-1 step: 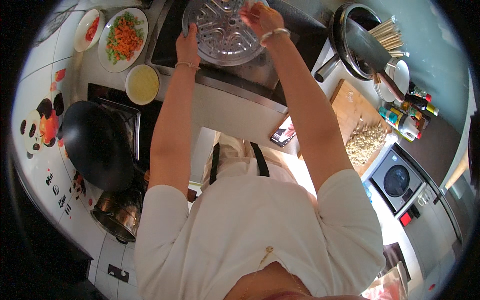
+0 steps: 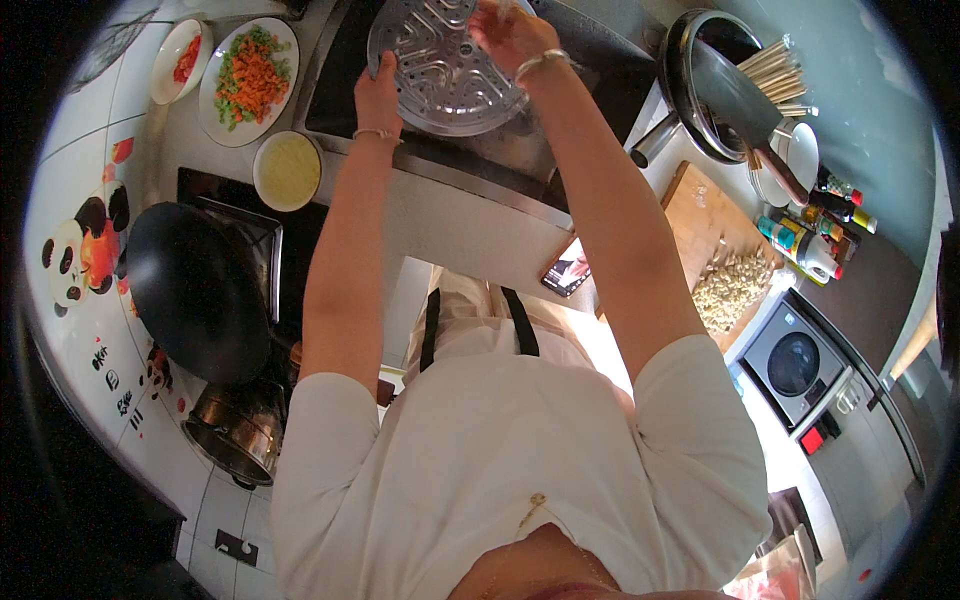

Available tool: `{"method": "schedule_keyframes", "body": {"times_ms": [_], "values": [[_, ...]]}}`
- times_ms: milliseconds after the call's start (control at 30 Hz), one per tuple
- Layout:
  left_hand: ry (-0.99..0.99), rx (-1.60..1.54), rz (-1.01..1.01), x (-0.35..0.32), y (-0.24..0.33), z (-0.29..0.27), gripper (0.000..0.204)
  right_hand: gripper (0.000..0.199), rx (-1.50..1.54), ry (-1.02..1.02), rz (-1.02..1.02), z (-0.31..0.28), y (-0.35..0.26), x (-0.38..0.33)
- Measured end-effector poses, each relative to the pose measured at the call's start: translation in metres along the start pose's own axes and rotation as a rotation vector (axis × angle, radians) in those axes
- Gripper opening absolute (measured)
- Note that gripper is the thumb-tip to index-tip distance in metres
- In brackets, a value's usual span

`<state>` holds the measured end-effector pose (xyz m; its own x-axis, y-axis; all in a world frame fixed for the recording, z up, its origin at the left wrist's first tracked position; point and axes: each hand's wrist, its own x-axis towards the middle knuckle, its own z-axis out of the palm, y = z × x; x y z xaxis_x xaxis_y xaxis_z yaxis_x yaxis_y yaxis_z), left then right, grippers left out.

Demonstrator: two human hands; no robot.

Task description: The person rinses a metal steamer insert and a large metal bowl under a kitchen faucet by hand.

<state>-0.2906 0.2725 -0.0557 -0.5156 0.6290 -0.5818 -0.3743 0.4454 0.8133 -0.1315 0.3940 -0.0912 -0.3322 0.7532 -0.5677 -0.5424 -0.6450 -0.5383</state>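
Round perforated steamer rack (image 2: 440, 65), top centre, over sink (image 2: 560, 60): left hand (image 2: 378, 98) clamped on its rim, right hand (image 2: 505, 35) gripping far edge, apparently to keep it level.

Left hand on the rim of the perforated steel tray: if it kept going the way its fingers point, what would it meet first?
The left hand points toward the picture's top, along the edge of the round perforated steel tray. Beyond it lies the dark sink basin, probably its far wall first; depth is unclear.

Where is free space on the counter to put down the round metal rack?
The grey counter strip in front of the sink, between yellow bowl and phone, is bare. Crowded: left corner with vegetable plate, and right side around cutting board.
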Motion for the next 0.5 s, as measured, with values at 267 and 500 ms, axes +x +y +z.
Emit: {"method": "schedule_keyframes", "body": {"times_ms": [267, 500], "values": [[-0.062, -0.148, 0.112, 0.000, -0.008, -0.006, 0.047, 0.045, 0.258, -0.307, 0.370, 0.046, 0.000, 0.008], [-0.010, -0.054, 0.026, -0.018, 0.009, -0.002, 0.049, 0.040, 0.228, -0.163, 0.402, 0.025, -0.004, 0.031]]}}
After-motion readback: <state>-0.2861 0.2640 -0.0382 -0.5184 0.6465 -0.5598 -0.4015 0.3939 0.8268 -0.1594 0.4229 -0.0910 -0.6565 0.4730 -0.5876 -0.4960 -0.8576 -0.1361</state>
